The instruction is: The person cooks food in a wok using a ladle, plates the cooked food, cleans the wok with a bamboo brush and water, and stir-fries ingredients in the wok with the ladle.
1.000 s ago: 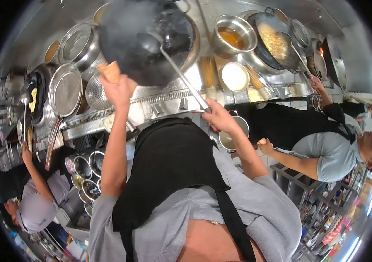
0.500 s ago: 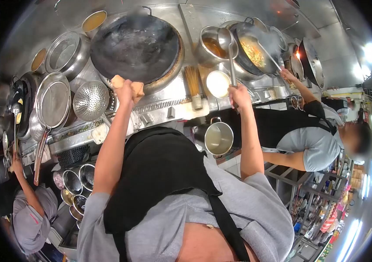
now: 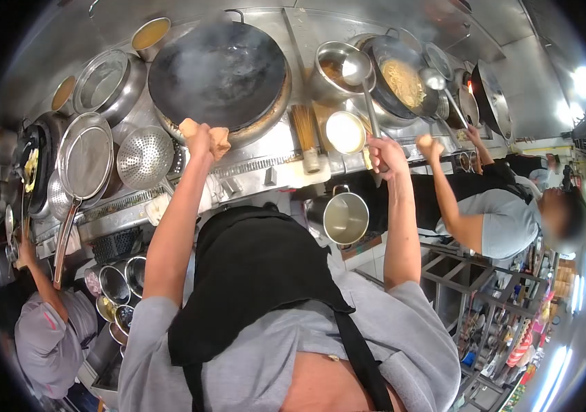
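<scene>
My left hand point(image 3: 200, 142) is closed round a folded tan cloth point(image 3: 218, 141) at the near rim of a large black wok point(image 3: 217, 75). Thin steam rises from the wok, and a dark, wet sheen shows inside it. In my right hand point(image 3: 387, 156) is the handle of a metal ladle point(image 3: 357, 69). The ladle's bowl is over a steel pot point(image 3: 325, 60) of brown liquid. Just left of that hand stands a container of pale, creamy liquid point(image 3: 345, 132). A bamboo wok brush point(image 3: 303, 130) stands between the wok and this container.
To the right, a co-worker point(image 3: 506, 213) works at another wok point(image 3: 403, 79) holding noodles, with a ladle point(image 3: 437, 82). Strainers point(image 3: 83, 158) and a perforated skimmer point(image 3: 144, 157) lie left. A steel pot point(image 3: 345, 217) hangs below the counter edge. Another person point(image 3: 52, 336) is far left.
My ladle's bowl has turned over the pot, and my right fingers have shifted on its handle. My left hand stays at the rim. The co-worker's nearer hand has come up toward their wok.
</scene>
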Demonstrator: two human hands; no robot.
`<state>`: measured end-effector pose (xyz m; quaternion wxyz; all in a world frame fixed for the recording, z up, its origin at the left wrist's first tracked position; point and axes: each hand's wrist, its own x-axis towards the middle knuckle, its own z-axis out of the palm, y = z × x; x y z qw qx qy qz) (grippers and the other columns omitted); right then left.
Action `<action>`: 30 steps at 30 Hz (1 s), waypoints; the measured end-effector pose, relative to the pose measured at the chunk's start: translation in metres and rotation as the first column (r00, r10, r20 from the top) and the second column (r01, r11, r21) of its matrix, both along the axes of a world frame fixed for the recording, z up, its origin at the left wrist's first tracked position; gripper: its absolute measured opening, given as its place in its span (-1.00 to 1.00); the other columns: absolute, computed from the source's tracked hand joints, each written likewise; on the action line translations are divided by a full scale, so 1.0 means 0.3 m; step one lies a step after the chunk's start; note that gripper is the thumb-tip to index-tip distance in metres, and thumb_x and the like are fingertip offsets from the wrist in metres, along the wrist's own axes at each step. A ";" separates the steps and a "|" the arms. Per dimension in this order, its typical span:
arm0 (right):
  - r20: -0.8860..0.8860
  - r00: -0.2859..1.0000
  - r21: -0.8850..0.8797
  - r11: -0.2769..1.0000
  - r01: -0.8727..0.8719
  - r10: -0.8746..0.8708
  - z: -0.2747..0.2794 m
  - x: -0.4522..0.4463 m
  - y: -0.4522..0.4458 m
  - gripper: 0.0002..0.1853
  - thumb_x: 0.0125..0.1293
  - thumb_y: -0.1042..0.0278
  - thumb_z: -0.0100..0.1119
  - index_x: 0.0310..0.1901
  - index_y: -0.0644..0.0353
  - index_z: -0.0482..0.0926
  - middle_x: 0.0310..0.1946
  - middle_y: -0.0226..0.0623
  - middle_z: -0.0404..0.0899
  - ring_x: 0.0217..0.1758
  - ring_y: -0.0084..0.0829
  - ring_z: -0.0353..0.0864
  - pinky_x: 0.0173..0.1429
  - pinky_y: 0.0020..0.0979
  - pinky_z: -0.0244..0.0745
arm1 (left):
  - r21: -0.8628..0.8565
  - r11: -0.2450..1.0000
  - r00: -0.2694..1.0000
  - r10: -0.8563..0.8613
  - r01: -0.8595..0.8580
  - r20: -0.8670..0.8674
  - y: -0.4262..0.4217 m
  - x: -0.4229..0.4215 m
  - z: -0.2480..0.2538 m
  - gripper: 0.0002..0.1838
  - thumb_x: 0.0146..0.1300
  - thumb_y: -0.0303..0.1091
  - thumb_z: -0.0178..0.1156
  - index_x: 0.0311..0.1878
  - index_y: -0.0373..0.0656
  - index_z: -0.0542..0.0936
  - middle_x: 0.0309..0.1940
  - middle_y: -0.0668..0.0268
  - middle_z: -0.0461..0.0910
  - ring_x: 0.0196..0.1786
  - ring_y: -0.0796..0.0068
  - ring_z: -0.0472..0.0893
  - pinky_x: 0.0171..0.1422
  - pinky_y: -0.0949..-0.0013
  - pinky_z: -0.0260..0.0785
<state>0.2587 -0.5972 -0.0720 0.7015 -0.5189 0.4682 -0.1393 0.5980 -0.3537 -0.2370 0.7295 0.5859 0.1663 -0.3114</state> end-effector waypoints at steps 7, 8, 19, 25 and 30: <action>-0.087 0.996 0.005 1.000 0.010 -0.009 -0.032 0.014 -0.073 -0.85 0.31 0.36 0.13 -0.40 0.14 0.42 -0.69 -0.52 0.36 -0.81 -0.63 0.29 -0.79 -0.50 0.14 | -0.029 0.999 0.999 -0.023 0.022 -0.040 0.007 -0.014 0.042 -0.76 0.20 -0.39 0.08 -0.13 -0.31 0.38 -0.31 0.12 0.55 -0.40 0.20 0.67 -0.45 0.15 0.57; 0.003 1.000 0.122 0.992 0.019 -0.020 -0.048 -0.005 -0.092 -0.87 0.35 0.36 0.11 -0.33 0.15 0.42 -0.70 -0.55 0.33 -0.80 -0.66 0.26 -0.79 -0.53 0.12 | -0.026 1.000 0.999 -0.018 0.017 -0.037 0.010 -0.019 0.047 -0.76 0.20 -0.39 0.08 -0.13 -0.31 0.38 -0.31 0.12 0.55 -0.40 0.20 0.67 -0.45 0.15 0.57; 0.274 0.947 0.176 0.959 -0.222 0.169 0.085 -0.063 0.054 -0.79 0.37 0.46 -0.02 0.01 0.25 0.36 -0.68 -0.49 0.24 -0.84 -0.61 0.20 -0.85 -0.52 0.13 | -0.053 0.991 0.992 0.124 -0.125 -0.027 -0.053 -0.033 -0.072 -0.75 0.25 -0.38 0.12 -0.13 -0.37 0.41 -0.31 0.10 0.59 -0.35 0.15 0.70 -0.37 0.11 0.61; 0.034 0.789 -0.055 0.789 -0.612 0.614 -0.168 0.178 -0.010 -0.72 0.28 0.40 0.18 -0.01 0.22 0.44 -0.61 -0.42 0.40 -0.80 -0.59 0.30 -0.70 -0.51 0.23 | -0.031 0.996 0.995 -0.089 0.088 -0.052 -0.016 -0.054 -0.026 -0.50 0.32 0.12 0.17 -0.08 -0.20 0.51 -0.28 0.21 0.65 -0.31 0.30 0.70 -0.29 0.20 0.59; -0.612 0.640 -0.632 0.200 -0.749 0.465 -0.380 0.323 0.066 -0.61 0.21 0.31 0.11 0.09 0.16 0.43 -0.29 0.11 0.63 -0.15 0.14 0.61 -0.04 0.05 0.45 | -0.346 0.910 0.970 -0.243 0.228 0.001 0.155 -0.246 0.141 -0.25 0.27 0.50 -0.25 -0.04 -0.05 0.49 -0.21 0.37 0.59 -0.19 0.43 0.64 -0.18 0.27 0.52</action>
